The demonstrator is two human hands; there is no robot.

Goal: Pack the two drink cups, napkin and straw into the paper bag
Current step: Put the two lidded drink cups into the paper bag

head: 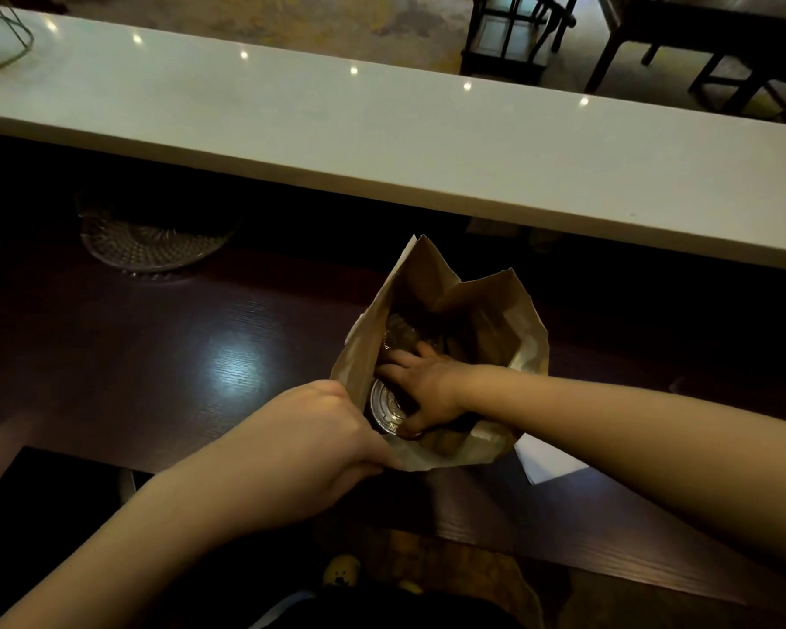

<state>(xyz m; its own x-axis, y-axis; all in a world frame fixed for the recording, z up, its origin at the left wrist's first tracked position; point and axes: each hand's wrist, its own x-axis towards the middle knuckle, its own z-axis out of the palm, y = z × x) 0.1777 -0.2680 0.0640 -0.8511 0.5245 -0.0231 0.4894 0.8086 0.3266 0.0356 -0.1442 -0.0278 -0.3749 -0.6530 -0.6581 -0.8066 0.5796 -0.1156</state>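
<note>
A brown paper bag stands open on the dark wooden counter. My left hand grips the bag's near left rim. My right hand reaches down inside the bag, fingers wrapped over the clear lid of a drink cup at the near side. A second cup shows dimly deeper in the bag, past my fingers. A white napkin lies flat on the counter just right of the bag, partly hidden behind it. No straw is visible.
A raised white ledge runs across behind the bag. A patterned glass dish sits far left under the ledge. A dark panel lies at the near left. Chairs and a table stand beyond the ledge.
</note>
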